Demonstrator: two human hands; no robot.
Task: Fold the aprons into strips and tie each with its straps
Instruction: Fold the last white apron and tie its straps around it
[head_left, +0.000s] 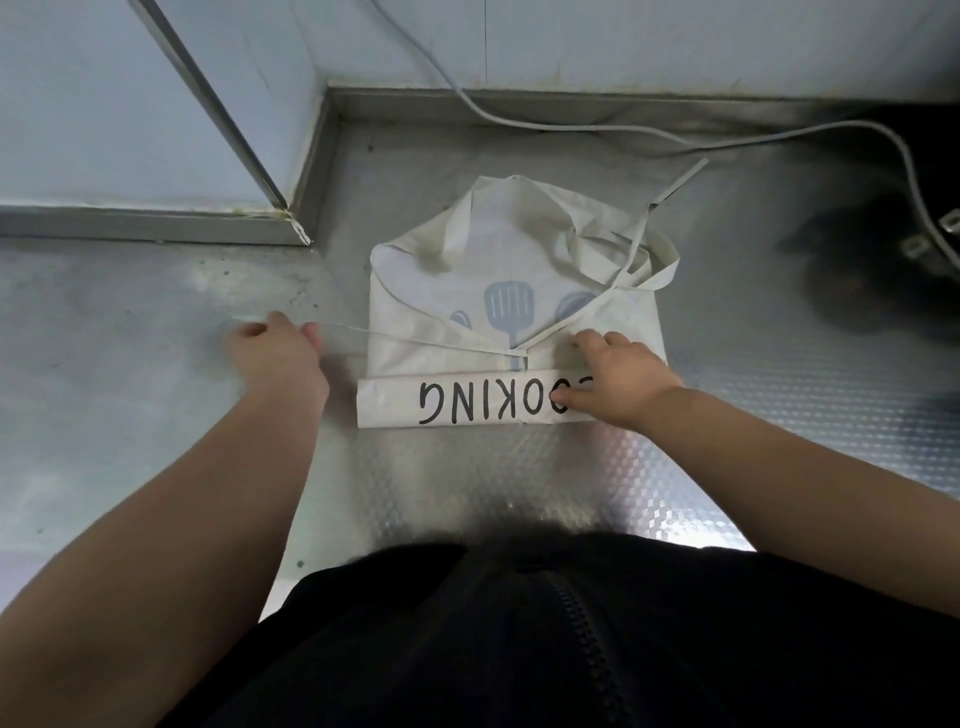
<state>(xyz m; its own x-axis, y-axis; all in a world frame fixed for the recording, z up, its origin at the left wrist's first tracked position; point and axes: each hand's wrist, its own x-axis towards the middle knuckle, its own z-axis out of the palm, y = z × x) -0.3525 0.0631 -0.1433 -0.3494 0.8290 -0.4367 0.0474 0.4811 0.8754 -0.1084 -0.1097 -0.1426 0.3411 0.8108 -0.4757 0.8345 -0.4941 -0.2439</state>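
Our left hand (278, 358) has a closed grip: the fingers curl and pinch a thin cream strap (415, 340), which runs taut and narrow (almost a cord from this angle) to the middle of the apron (415, 291). Our right hand (621, 382) has a loose, spread grip that holds nothing. The fingers press flat on the cloth and the thumb (563, 400) rests on the near face of the folded band (467, 402), covering its right end.

The band is a long, flat strip with crisp edges, printed with black block letters reading upside down to us. Beyond it the apron lies in the middle of the bench (156, 415), a matt, woven, off-white cloth with a pale blue spatula print (509, 306). Its far end is rumpled, with a second strap (670, 192) trailing off to the far right.

The bench is dull brushed steel, embossed with a small diamond pattern on the near right. There is bare metal to the left of the apron and in front of it. A raised steel lip edges the back, where a white cable (649, 132) snakes along near the pale wall (130, 104). A dark object (883, 270) sits at the far right, well apart from the apron.
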